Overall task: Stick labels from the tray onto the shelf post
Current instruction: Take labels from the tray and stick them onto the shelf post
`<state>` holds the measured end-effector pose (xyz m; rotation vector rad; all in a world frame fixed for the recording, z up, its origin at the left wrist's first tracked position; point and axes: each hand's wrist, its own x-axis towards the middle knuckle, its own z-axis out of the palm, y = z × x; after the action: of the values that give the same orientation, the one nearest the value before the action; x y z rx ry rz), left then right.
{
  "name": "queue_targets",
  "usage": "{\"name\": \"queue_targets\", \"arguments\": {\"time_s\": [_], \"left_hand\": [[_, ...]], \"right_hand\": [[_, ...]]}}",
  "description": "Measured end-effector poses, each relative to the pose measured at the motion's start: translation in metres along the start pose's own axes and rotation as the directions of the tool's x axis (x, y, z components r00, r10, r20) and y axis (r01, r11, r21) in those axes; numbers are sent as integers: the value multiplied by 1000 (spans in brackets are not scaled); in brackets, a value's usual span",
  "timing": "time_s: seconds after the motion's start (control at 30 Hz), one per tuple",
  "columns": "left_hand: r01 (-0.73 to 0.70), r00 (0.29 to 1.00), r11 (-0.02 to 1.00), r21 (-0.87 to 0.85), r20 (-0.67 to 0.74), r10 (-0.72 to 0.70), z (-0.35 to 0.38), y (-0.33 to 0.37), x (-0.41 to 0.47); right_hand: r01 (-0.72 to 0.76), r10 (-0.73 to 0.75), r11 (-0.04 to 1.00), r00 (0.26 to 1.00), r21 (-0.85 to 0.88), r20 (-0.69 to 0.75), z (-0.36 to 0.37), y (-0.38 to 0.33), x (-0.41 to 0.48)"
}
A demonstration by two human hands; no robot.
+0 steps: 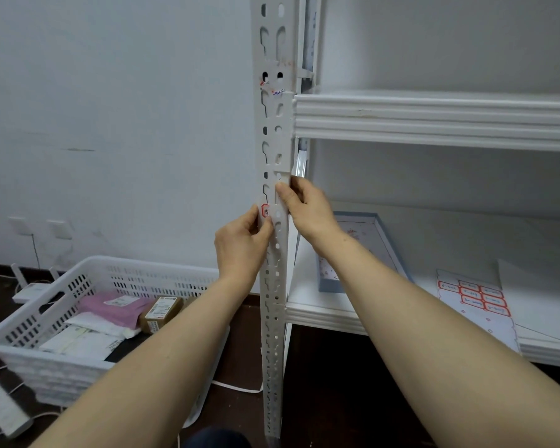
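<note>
Shelf post: I saw the white slotted shelf post [274, 286] standing upright in the middle of my view, at the left front corner of the rack.
Label: a small red-bordered label [265, 210] lay against the post's left face, around mid-height, below the upper shelf beam [434, 118].
Left hand: my left hand [241, 242] pinched the label's lower edge between thumb and forefinger, touching the post.
Right hand: my right hand [306, 210] was clamped on the post just above and to the right, thumb flat on the front face and fingers curled behind its edge.
Hands together: the two sat close, on either side of the post, not touching each other.
Label sheet: a label sheet [474, 299] of red-bordered labels lay flat on the lower shelf [324, 316], well right of the post.
Tray: a shallow blue-rimmed tray [330, 284] sat on the same shelf, between post and sheet.
Floor: a white slotted basket [78, 268] holding parcels [160, 313] stood left of the post.
</note>
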<state>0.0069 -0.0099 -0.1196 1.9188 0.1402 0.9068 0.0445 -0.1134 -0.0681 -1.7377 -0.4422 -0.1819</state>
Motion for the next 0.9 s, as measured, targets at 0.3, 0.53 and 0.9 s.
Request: {"name": "queue_targets", "arguments": {"time_s": [0.3,0.53,0.9], "left_hand": [[-34,999,983,183,-20,38,3,5,0],[-22,999,971,239,-17,27,4,10,-1],[-58,998,954,295,-4,62,1,12,-1]], "right_hand": [[5,-6,999,1000,-39,-18,2,1,0],[2,-3,999,1000,-50,-28,3,2,1],[-7,5,999,1000,-51,-27,3,-1,0]]}}
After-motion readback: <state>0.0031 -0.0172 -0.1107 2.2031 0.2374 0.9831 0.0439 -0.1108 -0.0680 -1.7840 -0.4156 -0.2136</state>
